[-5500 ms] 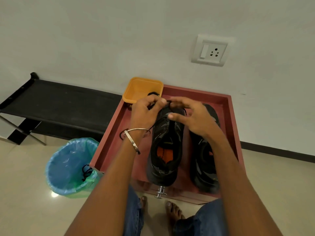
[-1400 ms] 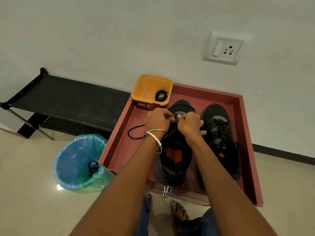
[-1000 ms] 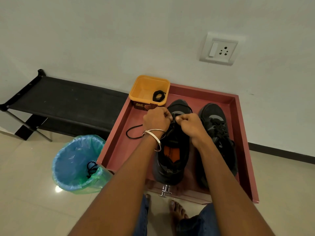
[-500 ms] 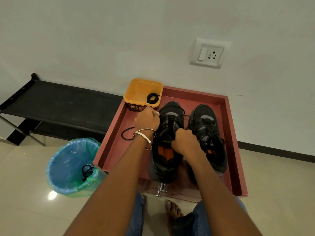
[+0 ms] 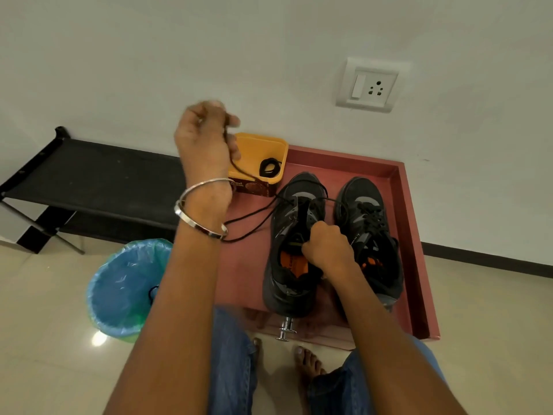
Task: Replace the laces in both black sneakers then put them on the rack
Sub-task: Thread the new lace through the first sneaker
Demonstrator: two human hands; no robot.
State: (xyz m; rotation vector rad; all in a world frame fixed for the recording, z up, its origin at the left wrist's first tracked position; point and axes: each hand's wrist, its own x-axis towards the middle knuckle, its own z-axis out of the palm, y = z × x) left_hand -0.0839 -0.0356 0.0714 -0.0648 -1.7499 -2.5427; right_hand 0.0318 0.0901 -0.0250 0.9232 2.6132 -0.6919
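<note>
Pinching a thin black shoelace [image 5: 254,218] between curled fingers, the left hand [image 5: 203,142] is lifting it high above the reddish-brown wooden tray [image 5: 401,205], a silver metal bangle [image 5: 199,217] sitting on its wrist. From those fingers the lace is running down past the wrist, looping over the tray floor and crossing the front eyelets of the left black mesh sneaker [image 5: 294,250]. Gripping that sneaker's tongue near the orange insole, the right hand [image 5: 327,250] is staying clenched around it. Just beside it the second black sneaker [image 5: 369,235] is lying on the same tray, its laces threaded and bunched. At the tray's far left corner a square yellow plastic tub [image 5: 260,151] is holding a coiled black lace [image 5: 270,167]. Left of the tray, a black fabric rack [image 5: 98,181] is standing against the white wall, and a blue-lined bin [image 5: 125,286] is sitting on the tiled floor.
</note>
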